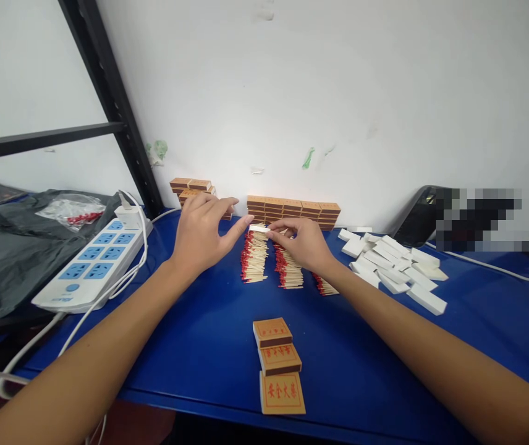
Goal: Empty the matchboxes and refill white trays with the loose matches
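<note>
A: What are the fingers doing on your feed?

B: From way over here, I see the right hand (304, 244) with thumb and fingertips pinched on one end of a slim white rectangular card box (259, 228). That box is at the far end of the left heap of red-tipped wooden matches (254, 261). Can't tell if it's touching them or just above, tbh.

A: And the other one?

B: I've got the left hand (202, 232) spread wide, thumb well off the fingers, no grip on anything I can see. Its thumb tip is right by the box's other end; touching or not, I can't say.

A: What's around that heap?

B: To its right, a middle match heap (289, 269), then a third match heap (324, 285) partly behind the right forearm (413, 334). Further right, a jumble of white card boxes (394, 266). Beyond it, tan and dark-brown matchboxes (293, 213) stacked by the white wall (264, 93). Nearer me than the heap, three tan matchboxes with red print (280, 358) sit in a line on the blue tabletop (199, 352). Way left of it, a white power strip with blue sockets (102, 254).
</note>
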Demonstrator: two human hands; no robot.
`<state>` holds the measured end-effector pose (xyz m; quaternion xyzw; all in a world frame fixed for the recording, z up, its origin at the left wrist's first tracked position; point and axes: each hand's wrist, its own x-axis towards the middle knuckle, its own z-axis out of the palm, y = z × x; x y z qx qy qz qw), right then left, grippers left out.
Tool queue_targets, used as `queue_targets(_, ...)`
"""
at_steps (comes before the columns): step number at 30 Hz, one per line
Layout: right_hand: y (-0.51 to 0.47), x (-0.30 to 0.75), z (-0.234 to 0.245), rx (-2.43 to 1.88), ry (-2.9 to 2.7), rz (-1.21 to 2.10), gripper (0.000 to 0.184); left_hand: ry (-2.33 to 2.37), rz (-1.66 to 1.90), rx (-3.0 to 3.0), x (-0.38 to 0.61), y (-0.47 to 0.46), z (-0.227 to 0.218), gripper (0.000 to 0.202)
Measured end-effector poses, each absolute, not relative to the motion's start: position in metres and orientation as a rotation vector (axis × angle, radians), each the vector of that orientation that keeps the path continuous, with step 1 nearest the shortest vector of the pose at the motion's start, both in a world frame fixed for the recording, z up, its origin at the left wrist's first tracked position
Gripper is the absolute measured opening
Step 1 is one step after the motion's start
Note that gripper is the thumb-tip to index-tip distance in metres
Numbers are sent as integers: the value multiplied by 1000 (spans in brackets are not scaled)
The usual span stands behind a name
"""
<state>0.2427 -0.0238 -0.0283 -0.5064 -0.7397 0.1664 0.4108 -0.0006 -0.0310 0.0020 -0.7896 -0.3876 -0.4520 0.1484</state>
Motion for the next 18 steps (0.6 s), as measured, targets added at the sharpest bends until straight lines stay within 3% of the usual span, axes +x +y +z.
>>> queue_targets(18,-24,245,-35,-1215,-1955,102,20,-1105,-1286,-2257,-1,-30,1,32)
